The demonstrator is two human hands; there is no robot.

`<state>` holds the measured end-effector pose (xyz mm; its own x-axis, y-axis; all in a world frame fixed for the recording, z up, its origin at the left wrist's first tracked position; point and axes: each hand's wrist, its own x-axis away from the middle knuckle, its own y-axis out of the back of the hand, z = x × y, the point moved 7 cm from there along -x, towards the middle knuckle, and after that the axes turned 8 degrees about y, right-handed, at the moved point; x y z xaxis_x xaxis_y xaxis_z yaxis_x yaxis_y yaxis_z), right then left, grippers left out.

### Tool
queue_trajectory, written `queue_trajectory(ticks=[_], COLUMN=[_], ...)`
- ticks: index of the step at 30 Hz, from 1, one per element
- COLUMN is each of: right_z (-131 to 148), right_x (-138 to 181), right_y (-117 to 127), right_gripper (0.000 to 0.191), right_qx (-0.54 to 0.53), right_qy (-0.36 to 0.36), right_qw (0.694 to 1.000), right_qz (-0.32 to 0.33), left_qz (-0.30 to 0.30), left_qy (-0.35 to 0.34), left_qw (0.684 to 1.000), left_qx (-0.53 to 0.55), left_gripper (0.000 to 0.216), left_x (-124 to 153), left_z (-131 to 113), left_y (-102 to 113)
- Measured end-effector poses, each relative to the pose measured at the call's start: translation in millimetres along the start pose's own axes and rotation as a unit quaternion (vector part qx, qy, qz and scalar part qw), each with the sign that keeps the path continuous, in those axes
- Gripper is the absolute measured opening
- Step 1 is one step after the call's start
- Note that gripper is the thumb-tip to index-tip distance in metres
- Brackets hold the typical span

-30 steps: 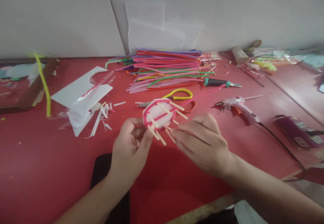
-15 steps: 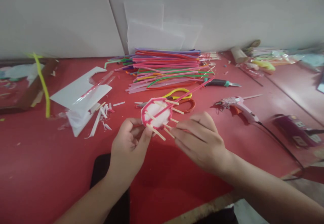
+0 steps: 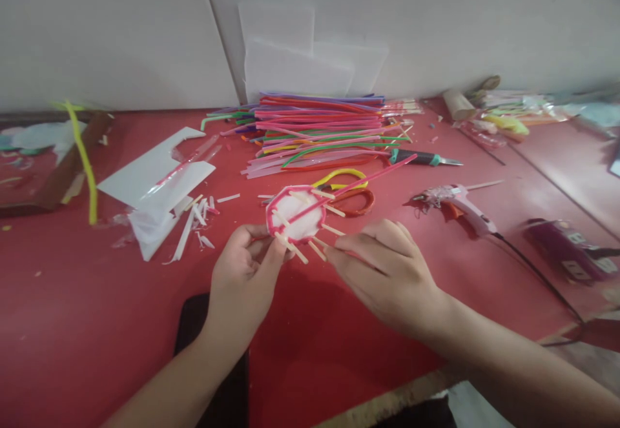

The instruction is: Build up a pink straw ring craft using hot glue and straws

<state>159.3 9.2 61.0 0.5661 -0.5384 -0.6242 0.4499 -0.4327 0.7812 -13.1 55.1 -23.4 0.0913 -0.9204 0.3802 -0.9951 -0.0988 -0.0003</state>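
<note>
Disc (image 3: 307, 223): white, eight-sided, pink-edged; held up over the near middle of the table (image 3: 310, 357), between the two hands, tilted with its white face in view.
Sticks (image 3: 334, 230): pale, short, set around the disc's rim, ends jutting past it, mostly toward the right hand.
Pink strip (image 3: 371, 179): lies across the disc and runs on beyond its far right edge; tip seen over the knife handle, contact unclear.
Left hand (image 3: 247, 270): thumb and fingers closed on the disc's near left edge.
Right hand (image 3: 385, 263): fingertips drawn together at the end of a near-side stick; cannot tell whether it is gripped or merely touched.
Scissors (image 3: 356, 172): yellow and orange handle loops visible, just beyond the disc; blades largely hidden.
Stems (image 3: 314, 118): many-coloured pile behind, near the wall.
Knife (image 3: 429, 158): right end of pile.
Glue gun (image 3: 472, 212): right, on its side, cord trailing nearward.
Scraps (image 3: 186, 228): white, left of disc.
</note>
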Motion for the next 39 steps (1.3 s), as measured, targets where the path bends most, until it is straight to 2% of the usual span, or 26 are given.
queue_trajectory(ticks=[4, 8, 10, 12, 14, 16, 19, 22, 25, 28, 29, 30, 31, 32, 33, 34, 35, 36, 37, 39], right_z=[-7, -20, -28, -40, -51, -57, -55, -55, -58, -64, -63, -60, -55, -49, -47, -53, -65, -77, -89, -105], right_x=[4, 5, 6, 9, 16, 25, 34, 40, 41, 36, 32, 28, 25, 25, 28, 30, 32, 34, 36, 38], right_y=[-6, -1, 3, 0, -11, -27, -51, -65, -69, -65, -63, -61, -58, -56, -55, -53, -50, -46, -41, -39], right_gripper=[0.017, 0.010, 0.009, 0.007, 0.003, 0.009, 0.023, 0.032, 0.036, 0.042, 0.045, 0.046, 0.047, 0.046, 0.044, 0.043, 0.041, 0.041, 0.042, 0.045], right_qx=[0.027, -0.010, -0.049, -0.121, -0.229, -0.349, -0.476, -0.512, -0.534, -0.602, -0.634, -0.665, -0.683, -0.678, -0.646, -0.595, -0.540, -0.494, -0.458, -0.443], right_qy=[-0.022, -0.066, -0.110, -0.188, -0.286, -0.369, -0.426, -0.448, -0.469, -0.473, -0.457, -0.429, -0.392, -0.355, -0.332, -0.336, -0.363, -0.401, -0.438, -0.478], right_qw=[0.999, 0.995, 0.987, 0.968, 0.924, 0.856, 0.766, 0.730, 0.698, 0.635, 0.619, 0.611, 0.614, 0.630, 0.658, 0.700, 0.739, 0.765, 0.774, 0.749], right_qz=[0.006, -0.069, -0.103, -0.114, -0.110, -0.100, -0.077, -0.068, -0.088, -0.104, -0.082, -0.029, 0.047, 0.131, 0.197, 0.210, 0.173, 0.100, 0.010, -0.119], left_qz=[-0.032, -0.013, 0.003, 0.010, 0.010, 0.017, 0.033, 0.019, -0.012, -0.013, 0.000, 0.017, 0.035, 0.054, 0.069, 0.081, 0.090, 0.099, 0.109, 0.146], left_qy=[-0.005, 0.026, 0.050, 0.072, 0.098, 0.119, 0.138, 0.148, 0.156, 0.173, 0.182, 0.194, 0.205, 0.216, 0.225, 0.232, 0.236, 0.235, 0.228, 0.185], left_qw=[0.991, 0.971, 0.961, 0.952, 0.945, 0.939, 0.931, 0.927, 0.922, 0.906, 0.899, 0.892, 0.885, 0.879, 0.875, 0.871, 0.871, 0.873, 0.879, 0.902], left_qx=[0.130, 0.237, 0.271, 0.297, 0.313, 0.323, 0.336, 0.345, 0.355, 0.387, 0.398, 0.408, 0.416, 0.421, 0.424, 0.424, 0.422, 0.416, 0.405, 0.363], left_gripper=[0.022, 0.019, 0.014, 0.011, 0.010, 0.008, 0.010, 0.015, 0.019, 0.021, 0.022, 0.022, 0.023, 0.024, 0.024, 0.024, 0.023, 0.020, 0.015, 0.007], left_x=[-4, -9, -11, -12, -13, -12, -11, -11, -12, -13, -13, -12, -12, -11, -10, -9, -9, -9, -9, -9], left_z=[-5, -9, -8, -6, -2, 1, 1, 0, -1, -1, -2, -2, -2, -3, -3, -2, -2, -1, -2, -6], left_y=[3, 0, -2, -2, -2, -3, -7, -8, -4, -4, -5, -7, -9, -11, -13, -14, -14, -14, -14, -15])
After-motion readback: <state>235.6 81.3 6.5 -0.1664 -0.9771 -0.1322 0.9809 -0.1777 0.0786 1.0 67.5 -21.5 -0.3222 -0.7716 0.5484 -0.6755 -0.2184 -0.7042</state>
